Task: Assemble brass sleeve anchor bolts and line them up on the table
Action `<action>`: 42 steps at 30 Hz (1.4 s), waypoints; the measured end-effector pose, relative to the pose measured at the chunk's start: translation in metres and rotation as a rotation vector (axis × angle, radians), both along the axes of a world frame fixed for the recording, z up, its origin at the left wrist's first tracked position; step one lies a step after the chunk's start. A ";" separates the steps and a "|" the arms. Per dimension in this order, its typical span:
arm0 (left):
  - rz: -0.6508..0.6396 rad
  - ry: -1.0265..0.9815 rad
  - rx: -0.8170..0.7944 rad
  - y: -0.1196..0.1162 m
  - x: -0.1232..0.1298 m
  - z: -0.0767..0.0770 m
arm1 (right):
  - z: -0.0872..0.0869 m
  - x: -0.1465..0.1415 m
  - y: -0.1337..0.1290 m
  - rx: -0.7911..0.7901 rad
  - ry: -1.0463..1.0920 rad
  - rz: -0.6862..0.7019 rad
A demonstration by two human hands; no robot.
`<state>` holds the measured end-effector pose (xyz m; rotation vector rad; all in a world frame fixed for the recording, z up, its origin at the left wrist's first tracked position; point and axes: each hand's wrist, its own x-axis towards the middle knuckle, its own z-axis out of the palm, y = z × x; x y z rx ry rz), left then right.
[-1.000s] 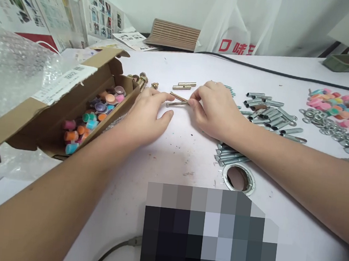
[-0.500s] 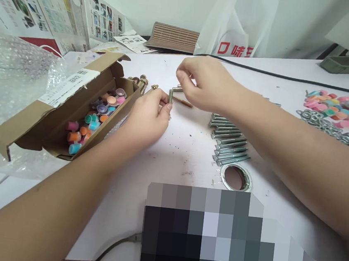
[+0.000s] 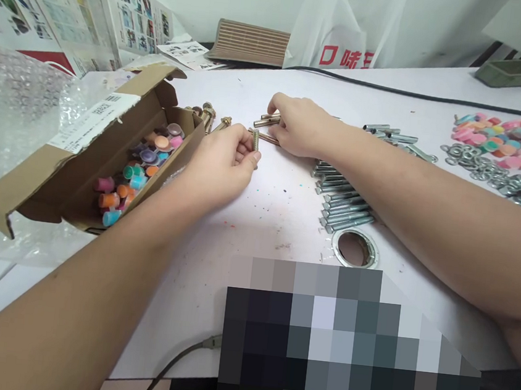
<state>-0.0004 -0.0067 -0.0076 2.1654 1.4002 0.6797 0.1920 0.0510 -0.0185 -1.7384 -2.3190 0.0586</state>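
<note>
Threaded rod (image 3: 255, 140) held, brass-coloured tubes (image 3: 264, 121) at hand

Left, beside the cardboard box (image 3: 56, 189): my left hand (image 3: 222, 157) pinches the rod nearly upright. Right: my right hand (image 3: 302, 125) curls over the tubes on the table (image 3: 200, 275); whether it grips one, I cannot tell. The step appears to be picking up a tube, which calls for a secure fingertip pinch.

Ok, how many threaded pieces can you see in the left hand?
1: a threaded metal piece, pinched in the left hand with its threaded end sticking out. The grip may hide others.
</note>
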 end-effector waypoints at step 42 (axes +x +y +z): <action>-0.107 0.057 0.036 -0.001 -0.005 -0.002 | 0.046 -0.034 -0.038 0.162 0.372 0.088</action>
